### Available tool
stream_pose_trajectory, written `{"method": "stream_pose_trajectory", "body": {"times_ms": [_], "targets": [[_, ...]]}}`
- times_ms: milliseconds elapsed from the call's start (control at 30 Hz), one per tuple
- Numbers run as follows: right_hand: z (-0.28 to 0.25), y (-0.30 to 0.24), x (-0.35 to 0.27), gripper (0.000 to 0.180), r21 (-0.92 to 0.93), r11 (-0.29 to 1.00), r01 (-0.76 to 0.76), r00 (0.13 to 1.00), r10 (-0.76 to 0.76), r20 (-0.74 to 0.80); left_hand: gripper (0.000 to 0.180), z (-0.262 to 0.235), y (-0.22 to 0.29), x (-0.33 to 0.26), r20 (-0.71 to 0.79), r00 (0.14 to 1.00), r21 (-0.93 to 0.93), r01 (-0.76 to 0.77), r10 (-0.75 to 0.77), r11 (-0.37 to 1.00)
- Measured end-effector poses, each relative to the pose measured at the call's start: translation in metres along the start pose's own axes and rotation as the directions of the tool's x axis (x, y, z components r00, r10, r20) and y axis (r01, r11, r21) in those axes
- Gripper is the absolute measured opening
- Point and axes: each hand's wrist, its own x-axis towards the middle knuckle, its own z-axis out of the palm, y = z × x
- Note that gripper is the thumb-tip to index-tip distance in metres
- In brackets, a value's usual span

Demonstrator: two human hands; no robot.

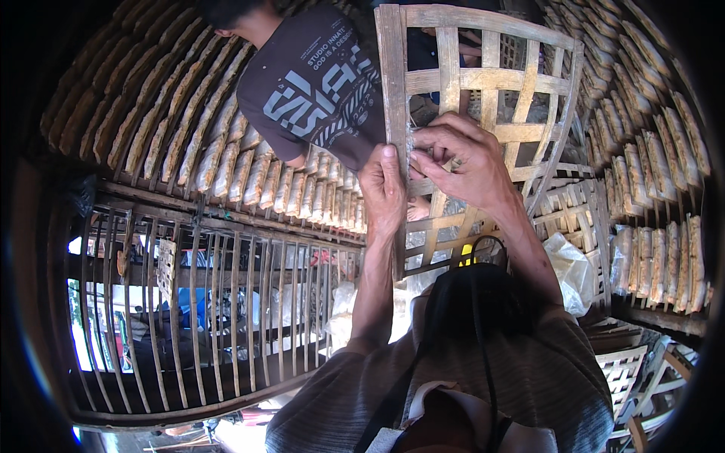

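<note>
We hold one woven bamboo tray upright in front of us, tilted up off the stacks, probably so that light comes through its open lattice and we can work on the weave at eye level. Our left hand is clamped on the tray's left edge strip, thumb pressed flat along the slat to steady the frame. Our right hand rests just beside it, to the right, fingers curled together and pinching at something small on a crossing strip; what it pinches is too small to tell.

Far and to the left, one other person in a dark printed shirt bends over long rows of pale flat crackers laid edge to edge on racks, seemingly spread to dry; they are too many to count. More of them lie on the right. Near left stands one slatted bamboo rack. At near right several empty trays are stacked, at least three.
</note>
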Motion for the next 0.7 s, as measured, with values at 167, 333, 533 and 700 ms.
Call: {"method": "stream_pose_trajectory", "body": {"times_ms": [167, 333, 533, 700], "targets": [[0.01, 0.004, -0.005, 0.032, -0.158, 0.973, 0.168, 0.981, -0.18, -0.069, 0.047, 0.004, 0.006, 0.002, 0.002, 1.0, 0.025, 0.013, -0.013, 1.0], [0.013, 0.005, -0.008, 0.026, -0.139, 0.979, 0.151, 0.98, -0.167, -0.107, 0.044, 0.004, -0.003, 0.006, -0.045, 0.995, 0.132, -0.077, 0.083, 0.988], [0.014, 0.008, -0.008, 0.022, -0.145, 0.989, 0.025, 0.978, -0.055, -0.202, 0.043, 0.005, -0.001, 0.001, -0.008, 1.0, 0.158, 0.019, -0.018, 0.987], [-0.009, 0.017, -0.018, 0.016, -0.214, 0.975, 0.063, 0.998, -0.056, 0.039, 0.046, 0.006, -0.001, 0.002, -0.034, 0.999, 0.079, -0.017, 0.02, 0.997]]}}
